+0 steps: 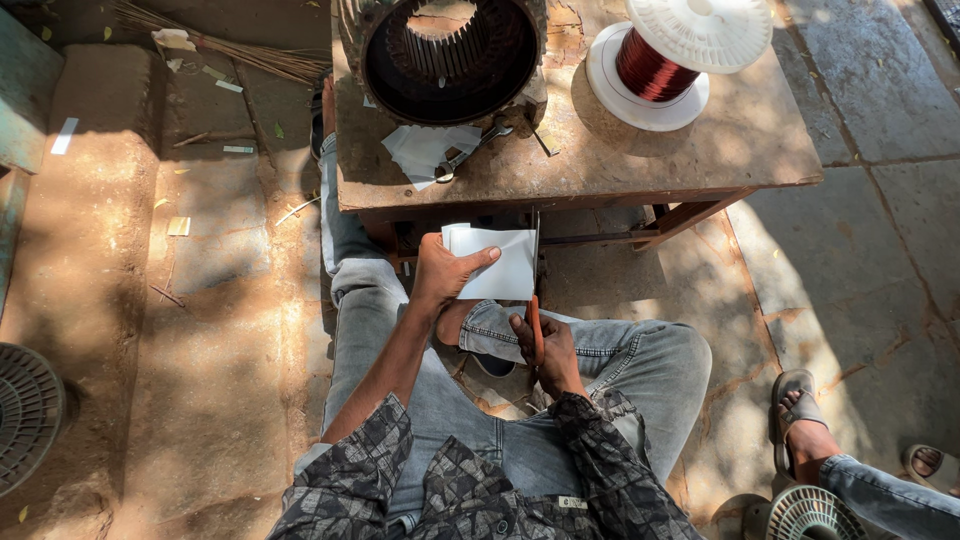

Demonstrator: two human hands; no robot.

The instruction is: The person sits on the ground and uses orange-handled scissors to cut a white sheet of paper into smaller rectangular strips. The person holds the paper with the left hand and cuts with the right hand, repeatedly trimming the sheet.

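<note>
My left hand (445, 272) holds a folded sheet of white paper (497, 263) in front of a low wooden table (700, 150), thumb pressed on the sheet. My right hand (545, 345) grips scissors with orange handles (535, 320); the blades run up along the right edge of the paper. I sit with jeans-clad legs crossed below. On the table stand a round dark motor stator housing (450, 55) and a white spool of copper wire (660, 55). More white paper pieces (425, 150) and a metal tool (470, 152) lie by the stator.
Another person's sandalled foot (800, 415) and jeans leg are at the lower right, beside a grey fan guard (810, 515). A second round guard (25, 415) sits at the left edge. A straw broom (240, 50) and paper scraps lie on the stone ground at the upper left.
</note>
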